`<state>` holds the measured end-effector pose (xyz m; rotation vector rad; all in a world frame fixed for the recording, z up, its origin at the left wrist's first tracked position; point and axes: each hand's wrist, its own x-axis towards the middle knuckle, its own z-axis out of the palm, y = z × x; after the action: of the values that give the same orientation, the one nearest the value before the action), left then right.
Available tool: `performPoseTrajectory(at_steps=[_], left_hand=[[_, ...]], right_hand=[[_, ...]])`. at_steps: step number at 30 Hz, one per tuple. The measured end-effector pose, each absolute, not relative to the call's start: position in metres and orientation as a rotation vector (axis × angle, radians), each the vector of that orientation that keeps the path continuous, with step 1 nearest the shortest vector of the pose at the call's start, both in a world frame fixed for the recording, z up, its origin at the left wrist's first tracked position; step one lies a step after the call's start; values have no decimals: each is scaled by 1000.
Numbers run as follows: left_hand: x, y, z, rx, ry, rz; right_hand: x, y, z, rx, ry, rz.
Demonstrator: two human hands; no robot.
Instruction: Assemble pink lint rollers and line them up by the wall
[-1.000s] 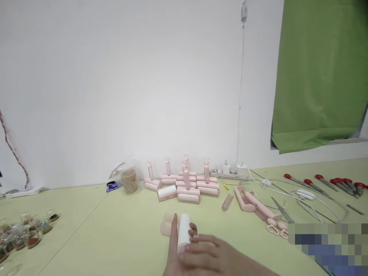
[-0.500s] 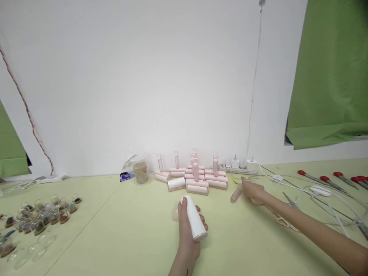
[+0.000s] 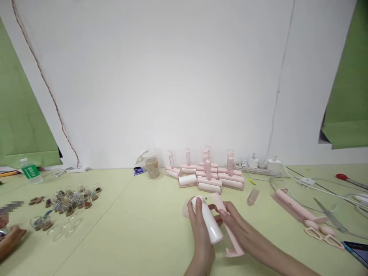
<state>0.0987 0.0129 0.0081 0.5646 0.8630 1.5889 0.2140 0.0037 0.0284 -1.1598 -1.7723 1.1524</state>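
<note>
My left hand (image 3: 200, 237) is wrapped round a white lint roller roll (image 3: 212, 224), which slants toward me just above the table. My right hand (image 3: 240, 226) grips a long pink plastic roller cover (image 3: 235, 241) by its side, close against the roll. The fingers behind both pieces are partly hidden. A pale pink piece (image 3: 185, 208) shows behind my left hand. Farther back lies a clear pink handle (image 3: 253, 196). Another pink cover (image 3: 299, 206) rests to the right, near pink heart-shaped loops (image 3: 333, 241).
Pink lint rollers (image 3: 209, 186) stand clustered by the wall. To the right are scissors (image 3: 330, 215), cables, a power strip (image 3: 258, 171) and a phone (image 3: 356, 251). Leftward sit small glass domes (image 3: 69, 209), a cup (image 3: 152, 168) and another person's hand (image 3: 13, 239).
My right hand has come back from the right side with a pink cover and brought it against the white roll. The view has turned left, showing another person's hand.
</note>
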Motion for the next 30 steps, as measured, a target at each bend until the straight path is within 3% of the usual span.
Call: performPoseTrajectory(at_steps=[5, 15, 23, 30], left_hand=[[101, 7, 11, 593, 857, 1521], [113, 5, 0, 620, 873, 1546], [111, 2, 7, 803, 913, 1550], [88, 0, 11, 1266, 947, 1148]], right_hand=[[195, 3, 21, -1113, -1615, 1200], [207, 11, 4, -1207, -1851, 575], [209, 14, 2, -1249, -1856, 521], [252, 9, 41, -1176, -2012, 761]])
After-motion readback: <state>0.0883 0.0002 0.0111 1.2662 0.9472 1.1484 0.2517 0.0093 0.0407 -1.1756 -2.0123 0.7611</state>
